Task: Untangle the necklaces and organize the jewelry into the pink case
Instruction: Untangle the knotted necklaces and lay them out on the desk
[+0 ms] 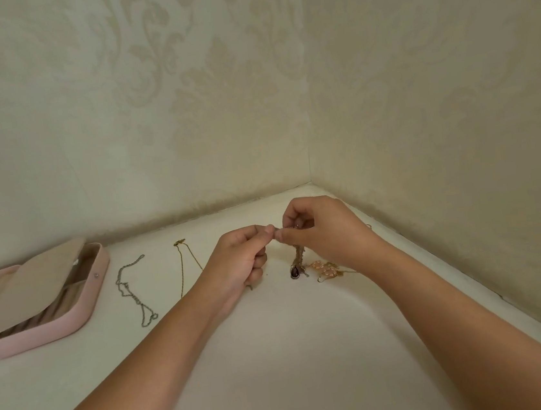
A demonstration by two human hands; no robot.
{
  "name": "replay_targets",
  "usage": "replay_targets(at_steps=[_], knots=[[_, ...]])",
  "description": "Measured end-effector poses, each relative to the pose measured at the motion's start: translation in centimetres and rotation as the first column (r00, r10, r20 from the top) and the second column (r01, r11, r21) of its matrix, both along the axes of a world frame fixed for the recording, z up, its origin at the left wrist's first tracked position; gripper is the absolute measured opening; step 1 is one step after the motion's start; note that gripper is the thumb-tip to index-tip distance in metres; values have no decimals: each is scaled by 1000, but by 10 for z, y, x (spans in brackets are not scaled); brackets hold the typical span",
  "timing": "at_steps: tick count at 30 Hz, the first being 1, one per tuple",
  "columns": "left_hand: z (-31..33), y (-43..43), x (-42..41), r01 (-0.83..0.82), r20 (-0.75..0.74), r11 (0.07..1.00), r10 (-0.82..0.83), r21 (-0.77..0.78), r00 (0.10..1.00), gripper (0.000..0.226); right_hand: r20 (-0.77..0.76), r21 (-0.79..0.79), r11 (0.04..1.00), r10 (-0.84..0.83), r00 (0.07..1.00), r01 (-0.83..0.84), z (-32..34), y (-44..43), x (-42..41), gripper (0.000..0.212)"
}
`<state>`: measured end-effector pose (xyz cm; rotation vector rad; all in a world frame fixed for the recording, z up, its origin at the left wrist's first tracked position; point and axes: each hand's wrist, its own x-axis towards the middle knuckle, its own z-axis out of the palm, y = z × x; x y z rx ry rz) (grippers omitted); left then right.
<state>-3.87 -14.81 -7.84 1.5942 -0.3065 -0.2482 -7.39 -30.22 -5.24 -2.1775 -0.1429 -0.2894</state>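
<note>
Grip of both hands is closed on the same small thing: the left hand (238, 259) and the right hand (322, 229) meet just above the centre of the frame, and each pinches with thumb and forefinger the top of the tangled chains (298, 255). This bundle hangs down from the fingers as one twisted cord, thin and brownish-gold, and at its lower end a dark red pendant (294, 272) seems to touch the tabletop (296, 353). I judge the task to be about in the middle. Two pieces look already separated: a silver chain (133, 297) and a gold chain (181, 272) lie stretched out, apart from each other, at centre left between the hands and the pink case (93, 292). The case stands open at the left edge of the frame, and I see no jewelry in the part of it that shows, so the sorting into it seems not yet begun. Just right of the pendant, under the right wrist, lies a pink beaded piece (325, 270) with gold wire; whether it is caught in the bundle I cannot tell.
</note>
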Motion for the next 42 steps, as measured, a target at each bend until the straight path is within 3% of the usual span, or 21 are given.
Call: replay_targets(at_steps=[7,13,20,28,32,36,42], knots=[[1,5,1,-13,107,995,2,96,994,19,16,5,999,-49,999,49,-2,1,0,18],[5,7,3,-57,186,990,32,130,982,14,26,132,989,-69,997,65,4,-5,-6,8],[7,4,1,-156,224,984,134,83,965,7,138,19,997,-74,988,72,-3,2,-2,13],[10,4,0,-156,247,982,125,110,961,10,211,-137,978,-124,970,155,-9,2,3,11],[9,5,1,-193,262,977,163,95,951,8,184,-60,992,-98,978,110,-10,7,1,11],[10,6,0,-185,265,980,161,67,951,6,178,18,998,-69,982,66,-10,12,0,26],[7,4,2,-223,259,972,199,67,945,13,179,26,994,-109,978,106,-13,13,3,15]])
